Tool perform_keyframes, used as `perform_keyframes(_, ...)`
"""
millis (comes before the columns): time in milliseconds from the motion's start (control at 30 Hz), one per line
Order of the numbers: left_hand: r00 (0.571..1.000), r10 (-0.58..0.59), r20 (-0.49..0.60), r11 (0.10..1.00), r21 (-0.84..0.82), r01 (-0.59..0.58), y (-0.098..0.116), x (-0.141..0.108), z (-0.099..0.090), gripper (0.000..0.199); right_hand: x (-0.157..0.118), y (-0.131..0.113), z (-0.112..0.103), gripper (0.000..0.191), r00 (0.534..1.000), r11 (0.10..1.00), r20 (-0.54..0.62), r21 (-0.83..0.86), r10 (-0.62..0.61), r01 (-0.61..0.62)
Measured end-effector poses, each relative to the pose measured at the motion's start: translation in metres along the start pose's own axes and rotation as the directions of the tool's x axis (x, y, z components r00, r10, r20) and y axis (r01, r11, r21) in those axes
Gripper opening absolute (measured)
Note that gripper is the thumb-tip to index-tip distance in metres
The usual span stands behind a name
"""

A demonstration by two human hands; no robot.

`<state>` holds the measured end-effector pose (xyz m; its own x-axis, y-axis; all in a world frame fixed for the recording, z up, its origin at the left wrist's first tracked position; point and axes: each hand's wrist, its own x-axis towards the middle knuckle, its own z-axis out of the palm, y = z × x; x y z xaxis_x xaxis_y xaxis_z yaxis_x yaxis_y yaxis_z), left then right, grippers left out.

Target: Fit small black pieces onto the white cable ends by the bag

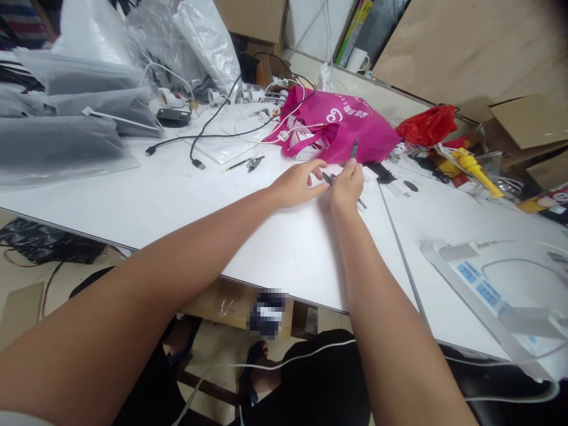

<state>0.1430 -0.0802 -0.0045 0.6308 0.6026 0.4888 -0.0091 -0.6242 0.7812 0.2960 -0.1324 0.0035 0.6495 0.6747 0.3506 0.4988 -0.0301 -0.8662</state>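
Observation:
My right hand [348, 186] is closed around a slim dark grey pen-like piece [355, 148], whose end sticks up above the fingers. My left hand [298, 184] is just to the left, thumb and fingers curved and apart. A small dark pointed piece [327, 178] shows between the two hands, close to the left thumb tip; I cannot tell whether the thumb touches it. Partly hidden behind the right wrist, another thin clear-and-dark piece [362, 205] lies on the white table [284, 236]. Left of the hands lie a thin black stick with a yellow tip [237, 165] and small dark pen parts [254, 163].
A pink bag [368, 127] stands right behind the hands. Black USB cables [195, 139] and grey plastic bags [66, 142] occupy the left. On the right are a red bag [428, 125], a yellow tool-like thing [477, 171] and a clear plastic bin [488, 296]. A seam divides the tabletop.

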Motion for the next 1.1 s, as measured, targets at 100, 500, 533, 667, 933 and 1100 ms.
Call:
perform_keyframes(100,0.999,0.002,-0.041,0.996,0.085,0.002,-0.006,0.003,-0.002,0.027,-0.009,-0.001,0.0,0.038,0.997,0.954,-0.053,-0.297,-0.053,0.035)
perform_keyframes(500,1.0,-0.006,0.014,0.972,0.237,0.003,-0.008,0.004,-0.003,0.019,-0.022,-0.008,-0.002,0.049,0.998,0.687,0.059,-0.726,0.02,0.029)
perform_keyframes(533,1.0,-0.009,0.014,0.97,0.244,0.005,-0.007,0.004,-0.003,0.019,-0.023,-0.007,-0.002,0.049,0.998,0.684,0.059,-0.729,0.027,0.025)
perform_keyframes(667,0.998,-0.004,0.06,0.959,0.282,-0.013,0.0,-0.001,-0.004,0.02,-0.022,-0.004,-0.003,0.049,0.999,0.692,0.03,-0.722,0.017,0.01)
perform_keyframes(933,0.994,-0.006,0.106,0.92,0.39,-0.036,0.017,-0.009,0.011,0.022,-0.021,-0.007,-0.002,0.038,1.0,0.719,0.007,-0.695,0.01,-0.002)
perform_keyframes(1100,0.978,-0.046,-0.205,0.809,0.566,0.157,0.01,0.006,-0.029,0.038,-0.022,-0.003,0.0,0.042,0.999,0.728,0.029,-0.683,-0.046,0.053)
